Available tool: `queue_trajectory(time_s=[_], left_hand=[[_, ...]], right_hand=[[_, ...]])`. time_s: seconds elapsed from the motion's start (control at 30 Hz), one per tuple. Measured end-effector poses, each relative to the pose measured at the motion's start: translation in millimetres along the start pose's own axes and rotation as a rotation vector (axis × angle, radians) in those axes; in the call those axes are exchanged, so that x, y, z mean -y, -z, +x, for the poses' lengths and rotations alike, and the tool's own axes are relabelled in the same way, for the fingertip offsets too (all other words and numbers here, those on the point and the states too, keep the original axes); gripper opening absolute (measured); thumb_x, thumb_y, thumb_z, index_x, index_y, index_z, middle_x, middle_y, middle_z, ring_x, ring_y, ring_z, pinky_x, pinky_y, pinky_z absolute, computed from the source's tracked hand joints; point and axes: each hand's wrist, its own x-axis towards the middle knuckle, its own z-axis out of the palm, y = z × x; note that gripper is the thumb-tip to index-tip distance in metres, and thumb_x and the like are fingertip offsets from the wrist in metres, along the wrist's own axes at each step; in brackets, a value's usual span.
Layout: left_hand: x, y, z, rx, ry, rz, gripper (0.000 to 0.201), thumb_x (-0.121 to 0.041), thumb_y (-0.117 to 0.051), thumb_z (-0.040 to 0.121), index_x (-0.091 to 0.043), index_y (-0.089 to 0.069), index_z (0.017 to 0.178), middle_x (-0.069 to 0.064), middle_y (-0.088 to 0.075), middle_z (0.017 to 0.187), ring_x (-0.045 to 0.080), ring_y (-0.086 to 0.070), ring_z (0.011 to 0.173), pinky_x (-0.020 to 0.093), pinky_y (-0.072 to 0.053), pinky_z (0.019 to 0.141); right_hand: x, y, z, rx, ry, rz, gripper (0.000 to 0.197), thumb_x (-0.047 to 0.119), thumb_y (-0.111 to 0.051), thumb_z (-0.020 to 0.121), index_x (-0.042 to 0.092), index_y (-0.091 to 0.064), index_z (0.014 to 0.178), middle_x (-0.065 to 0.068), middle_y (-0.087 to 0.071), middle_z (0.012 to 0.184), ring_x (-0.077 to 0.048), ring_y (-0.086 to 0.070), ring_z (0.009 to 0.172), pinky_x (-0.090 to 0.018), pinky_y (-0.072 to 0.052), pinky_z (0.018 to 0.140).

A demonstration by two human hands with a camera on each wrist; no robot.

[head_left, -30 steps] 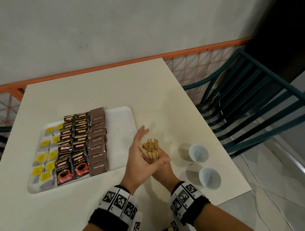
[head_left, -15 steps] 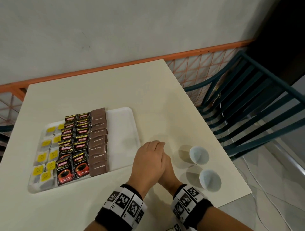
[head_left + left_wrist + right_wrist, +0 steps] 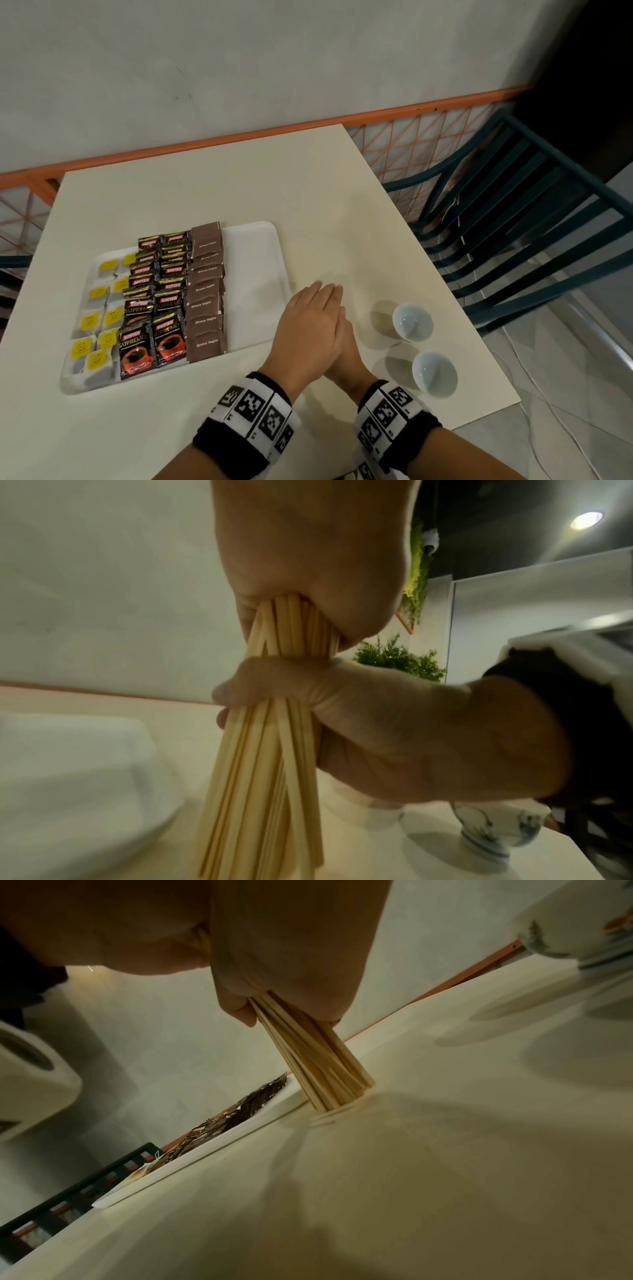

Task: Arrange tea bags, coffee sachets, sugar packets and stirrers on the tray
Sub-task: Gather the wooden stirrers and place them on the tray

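Upright, stirrers [image 3: 263, 764] gripped by right hand [image 3: 394, 731]

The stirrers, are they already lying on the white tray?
No, the stirrers stand on end on the table beside the tray, gripped by the right hand.

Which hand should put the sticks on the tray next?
Probably the right hand: it grips the stirrers around their middle. The left hand only lies flat on their tops, though it is nearer the tray.
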Motion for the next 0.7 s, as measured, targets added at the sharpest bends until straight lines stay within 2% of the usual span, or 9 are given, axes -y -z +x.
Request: queue_trajectory(time_s=[0.13,0.23,0.3,0.33,0.4,0.47,0.53,0.6,0.7], left_hand=[[0.1,3.9,-1.9,0.020,-0.002,-0.129,0.044,-0.028,-0.034,0.089,-0.017,-0.062,0.121,-0.003,-0.065,0.121,0.017,-0.058,0.116,0.032,-0.043,0.098],[6.6,16.8,1.2,0.024,0.045,-0.472,0.042,-0.034,-0.035,0.096,-0.020,-0.049,0.134,-0.010,-0.047,0.137,0.007,-0.039,0.129,0.021,-0.025,0.108],[15.7,28.5,0.9,-0.053,0.224,-0.757,0.039,-0.029,-0.041,0.098,-0.021,-0.044,0.136,-0.009,-0.043,0.136,0.000,-0.036,0.125,0.010,-0.024,0.104],[20.8,34.6,-1.8,-0.088,0.349,-0.866,0.039,-0.028,-0.042,0.097,-0.022,-0.043,0.135,-0.008,-0.044,0.135,-0.001,-0.040,0.119,0.004,-0.028,0.098],[30.6,44.8,-11.4,0.024,0.538,-0.972,0.040,-0.031,-0.043,0.096,-0.022,-0.042,0.135,-0.005,-0.048,0.131,-0.003,-0.048,0.104,0.000,-0.036,0.080],[35.0,45.3,-24.9,0.323,0.585,-0.933,0.048,-0.039,-0.042,0.095,-0.023,-0.035,0.140,-0.007,-0.048,0.125,0.002,-0.050,0.102,0.006,-0.039,0.079],[37.7,39.5,-36.2,0.500,0.607,-0.989,0.059,-0.046,-0.046,0.092,-0.023,-0.029,0.143,-0.008,-0.051,0.121,0.009,-0.053,0.108,0.023,-0.045,0.094],[38.4,34.1,-42.8,0.534,0.644,-1.101,0.071,-0.050,-0.059,0.084,-0.024,-0.027,0.142,-0.004,-0.054,0.118,0.012,-0.056,0.110,0.032,-0.048,0.096],[39.1,27.7,-48.3,0.528,0.696,-1.139,0.090,-0.051,-0.069,0.068,-0.025,-0.022,0.140,0.002,-0.055,0.120,0.016,-0.055,0.112,0.030,-0.049,0.089]], right_hand=[[0.6,-2.5,1.5,0.002,-0.028,0.111,0.026,0.008,-0.040,0.096,-0.002,-0.057,0.113,-0.016,-0.061,0.113,-0.007,-0.046,0.093,-0.006,-0.031,0.075],[5.0,-5.2,4.5,-0.049,-0.044,0.127,0.020,0.013,-0.043,0.095,0.011,-0.060,0.106,0.000,-0.061,0.098,-0.001,-0.046,0.087,0.004,-0.032,0.066],[5.7,-1.5,7.8,-0.096,-0.136,0.321,0.008,0.015,-0.059,0.082,0.023,-0.059,0.083,0.009,-0.061,0.077,-0.004,-0.054,0.068,-0.004,-0.041,0.058],[5.8,1.0,10.3,-0.095,-0.201,0.438,0.013,0.013,-0.065,0.076,0.024,-0.058,0.076,0.008,-0.061,0.072,-0.007,-0.056,0.065,-0.011,-0.045,0.058],[7.2,9.1,14.6,-0.061,-0.301,0.531,0.015,0.009,-0.068,0.071,0.018,-0.057,0.071,0.003,-0.059,0.068,-0.013,-0.055,0.062,-0.025,-0.047,0.060],[11.2,15.5,20.3,0.038,-0.384,0.613,0.013,0.004,-0.068,0.071,0.012,-0.058,0.069,-0.002,-0.058,0.066,-0.016,-0.055,0.063,-0.028,-0.047,0.059],[17.8,18.5,23.3,0.151,-0.478,0.714,0.014,-0.002,-0.064,0.071,0.008,-0.057,0.066,-0.007,-0.056,0.062,-0.018,-0.056,0.060,-0.025,-0.047,0.055],[21.5,16.3,26.0,0.233,-0.574,0.813,0.013,-0.007,-0.061,0.071,0.005,-0.057,0.068,-0.011,-0.053,0.060,-0.020,-0.056,0.056,-0.024,-0.046,0.051],[28.1,6.8,31.4,0.294,-0.679,0.870,0.007,-0.004,-0.062,0.072,0.000,-0.060,0.067,-0.013,-0.056,0.059,-0.021,-0.057,0.052,-0.025,-0.047,0.052]])
